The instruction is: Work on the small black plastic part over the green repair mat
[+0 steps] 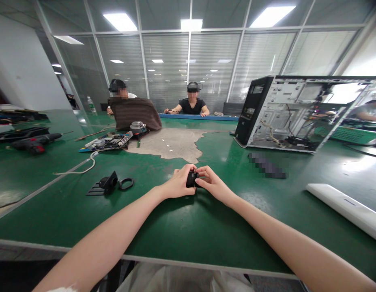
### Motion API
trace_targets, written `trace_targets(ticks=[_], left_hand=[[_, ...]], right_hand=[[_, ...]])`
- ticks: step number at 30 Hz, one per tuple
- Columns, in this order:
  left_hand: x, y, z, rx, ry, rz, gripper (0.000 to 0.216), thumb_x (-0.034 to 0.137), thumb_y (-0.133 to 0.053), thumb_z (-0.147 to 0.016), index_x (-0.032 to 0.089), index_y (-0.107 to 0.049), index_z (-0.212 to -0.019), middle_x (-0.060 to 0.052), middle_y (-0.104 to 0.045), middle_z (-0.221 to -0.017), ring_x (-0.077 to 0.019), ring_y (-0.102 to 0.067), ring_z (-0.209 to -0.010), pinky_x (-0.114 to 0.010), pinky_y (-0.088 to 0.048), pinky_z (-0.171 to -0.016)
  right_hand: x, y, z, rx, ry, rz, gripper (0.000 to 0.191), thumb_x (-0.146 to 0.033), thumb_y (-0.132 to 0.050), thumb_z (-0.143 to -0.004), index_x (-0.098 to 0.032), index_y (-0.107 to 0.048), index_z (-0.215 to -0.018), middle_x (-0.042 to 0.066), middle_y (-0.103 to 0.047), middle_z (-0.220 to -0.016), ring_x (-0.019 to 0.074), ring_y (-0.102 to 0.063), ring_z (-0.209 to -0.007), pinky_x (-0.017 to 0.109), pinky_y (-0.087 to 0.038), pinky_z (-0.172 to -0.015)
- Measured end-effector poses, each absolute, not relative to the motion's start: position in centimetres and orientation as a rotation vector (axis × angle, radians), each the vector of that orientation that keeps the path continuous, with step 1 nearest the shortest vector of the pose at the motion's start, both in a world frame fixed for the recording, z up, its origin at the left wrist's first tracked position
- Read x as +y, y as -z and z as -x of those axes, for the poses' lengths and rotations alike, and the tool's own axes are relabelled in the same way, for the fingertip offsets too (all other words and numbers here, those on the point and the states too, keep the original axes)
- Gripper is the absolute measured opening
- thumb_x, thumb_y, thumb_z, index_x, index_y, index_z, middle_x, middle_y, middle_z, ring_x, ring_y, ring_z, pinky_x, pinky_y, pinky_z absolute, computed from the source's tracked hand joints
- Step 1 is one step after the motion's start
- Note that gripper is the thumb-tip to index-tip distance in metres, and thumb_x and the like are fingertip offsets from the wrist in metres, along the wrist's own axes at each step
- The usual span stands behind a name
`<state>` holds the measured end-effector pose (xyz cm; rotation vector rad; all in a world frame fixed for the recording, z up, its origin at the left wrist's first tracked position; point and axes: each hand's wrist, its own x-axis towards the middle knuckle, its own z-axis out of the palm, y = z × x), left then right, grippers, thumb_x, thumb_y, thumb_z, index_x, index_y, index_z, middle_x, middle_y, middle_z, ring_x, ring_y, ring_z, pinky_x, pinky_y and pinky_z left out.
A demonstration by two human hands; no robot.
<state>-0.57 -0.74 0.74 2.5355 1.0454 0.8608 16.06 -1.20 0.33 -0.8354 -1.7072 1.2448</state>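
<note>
Both my hands meet over the green table (181, 227), just in front of me. My left hand (179, 183) is curled around a small black part (191, 179). My right hand (212, 183) pinches the same part from the right with its fingertips. Most of the part is hidden between my fingers. To the left on the table lie a black bracket-like piece (105, 183) and a black ring (126, 184), apart from my hands.
An open computer case (297, 113) stands at the back right, a white long panel (347, 210) lies at right. A circuit board (110, 141) with a white cable (84, 165), a drill (35, 142) and a worn patch (172, 142) lie further back. Two people sit opposite.
</note>
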Motion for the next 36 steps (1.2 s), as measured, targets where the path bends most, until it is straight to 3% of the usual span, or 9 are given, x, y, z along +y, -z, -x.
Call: trace_targets(ticks=[7, 13, 17, 23, 28, 36], left_hand=[[-0.70, -0.73, 0.60, 1.064, -0.832, -2.540, 0.057, 0.024, -0.057, -0.061, 0.022, -0.028, -0.110, -0.005, -0.043, -0.110, -0.0216, -0.045, -0.099, -0.038, -0.032, -0.086], [-0.63, -0.69, 0.59, 1.060, -0.849, -2.545, 0.054, 0.026, -0.055, -0.063, 0.022, -0.029, -0.110, -0.006, -0.043, -0.110, -0.0217, -0.044, -0.101, -0.037, -0.031, -0.086], [-0.69, -0.81, 0.61, 1.052, -0.834, -2.548, 0.054, 0.026, -0.055, -0.063, 0.022, -0.029, -0.110, -0.005, -0.043, -0.110, -0.0212, -0.044, -0.100, -0.037, -0.032, -0.086], [-0.75, -0.82, 0.65, 1.082, -0.817, -2.547, 0.056, 0.025, -0.056, -0.061, 0.022, -0.028, -0.110, -0.005, -0.043, -0.109, -0.0218, -0.045, -0.097, -0.037, -0.032, -0.084], [-0.73, -0.75, 0.54, 1.083, -0.831, -2.538, 0.053, 0.026, -0.055, -0.063, 0.022, -0.029, -0.110, -0.005, -0.043, -0.109, -0.0216, -0.045, -0.098, -0.037, -0.032, -0.085], [-0.81, -0.82, 0.59, 1.097, -0.816, -2.528, 0.056, 0.025, -0.056, -0.061, 0.022, -0.029, -0.110, -0.005, -0.044, -0.109, -0.0216, -0.045, -0.096, -0.037, -0.033, -0.083]], right_hand=[[-1.30, -0.24, -16.44, -1.717, -1.337, 0.703, 0.032, -0.023, -0.065, -0.064, -0.021, -0.041, -0.086, 0.002, -0.051, -0.098, 0.0144, -0.055, -0.091, 0.036, -0.039, -0.088], [-1.37, -0.34, -16.20, -1.680, -1.265, 0.814, 0.020, -0.030, -0.056, -0.072, -0.021, -0.043, -0.083, 0.001, -0.055, -0.091, 0.0139, -0.056, -0.082, 0.036, -0.042, -0.082], [-0.90, 0.02, -16.31, -1.689, -1.263, 0.833, 0.027, -0.028, -0.058, -0.071, -0.021, -0.043, -0.092, 0.002, -0.054, -0.093, 0.0145, -0.055, -0.087, 0.036, -0.041, -0.084], [-1.40, -0.32, -16.59, -1.711, -1.344, 0.702, 0.031, -0.022, -0.064, -0.065, -0.021, -0.041, -0.085, 0.002, -0.051, -0.100, 0.0146, -0.055, -0.092, 0.036, -0.040, -0.088], [-1.31, -0.14, -16.23, -1.660, -1.275, 0.790, 0.019, -0.027, -0.056, -0.072, -0.020, -0.042, -0.083, 0.001, -0.054, -0.090, 0.0133, -0.056, -0.085, 0.036, -0.041, -0.084], [-0.99, 0.24, -16.55, -1.709, -1.313, 0.709, 0.029, -0.021, -0.062, -0.067, -0.021, -0.043, -0.088, 0.002, -0.051, -0.100, 0.0147, -0.054, -0.094, 0.035, -0.040, -0.088]])
